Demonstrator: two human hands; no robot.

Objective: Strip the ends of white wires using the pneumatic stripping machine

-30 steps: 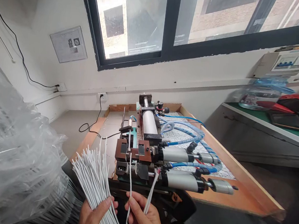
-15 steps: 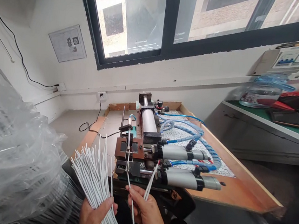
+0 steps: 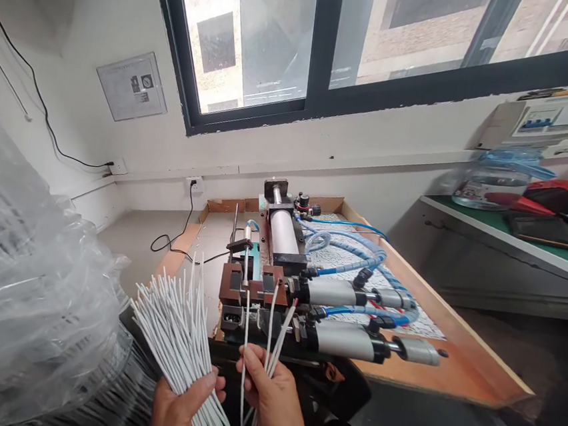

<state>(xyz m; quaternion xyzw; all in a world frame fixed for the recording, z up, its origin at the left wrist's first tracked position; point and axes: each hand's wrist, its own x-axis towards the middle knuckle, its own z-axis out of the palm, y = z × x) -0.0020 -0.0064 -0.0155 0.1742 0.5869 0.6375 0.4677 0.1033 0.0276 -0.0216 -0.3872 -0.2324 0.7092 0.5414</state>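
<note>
My left hand [image 3: 185, 404] is closed around a thick bundle of white cables [image 3: 171, 336], their cut ends fanned upward. My right hand [image 3: 273, 399] pinches one white cable [image 3: 246, 330] between thumb and fingers; its upper end reaches the jaw area of a pneumatic wire stripping machine [image 3: 237, 282]. More white cables [image 3: 279, 343] stick up from the same hand, one with a reddish tip. The machine's brown jaw blocks stand apart, with a thin metal rod between them. Both hands are just in front of the machine.
Two silver cylinders [image 3: 345, 339] lie to the machine's right, with blue air hoses [image 3: 371, 248] behind. A wooden-edged tray [image 3: 454, 323] surrounds it. Plastic-wrapped cables [image 3: 47, 270] crowd the left. A green-topped shelf [image 3: 493, 226] holds a clear jar [image 3: 493, 179] and a dark phone-like object [image 3: 543, 229].
The machine's jaw blocks have parted, and the rods at the cylinders' right ends stick out further. Another white cable now stands apart from the others in my right hand. My left hand barely moved.
</note>
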